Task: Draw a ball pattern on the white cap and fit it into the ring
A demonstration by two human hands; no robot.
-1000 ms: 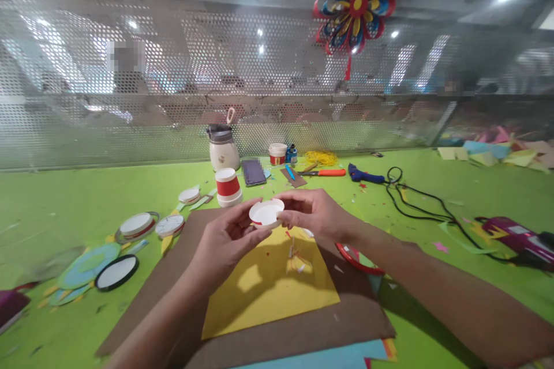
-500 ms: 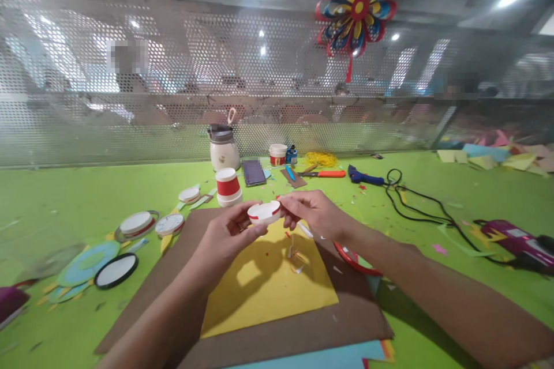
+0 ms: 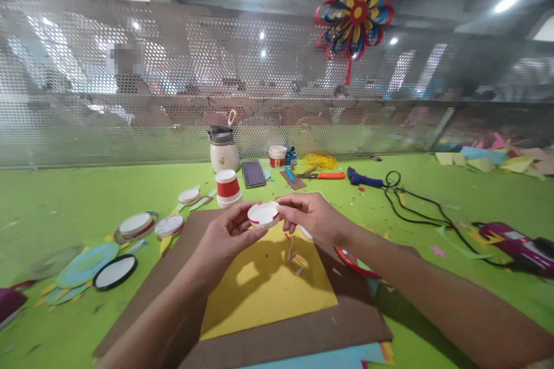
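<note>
White cup base (still gripped by both hands) now tilts its opening upward again.

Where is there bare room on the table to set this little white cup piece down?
Free: the yellow sheet below both hands, bar a few scraps near its top, and the green table at far left by the mesh. Crowded: the paper rings and discs on the left, the tools along the back, and the black cord on the right.

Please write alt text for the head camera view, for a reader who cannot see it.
Both hands, left hand and right hand, hold a small white paper cup base with red trim above a yellow paper sheet on brown cardboard, on a green table.
</note>
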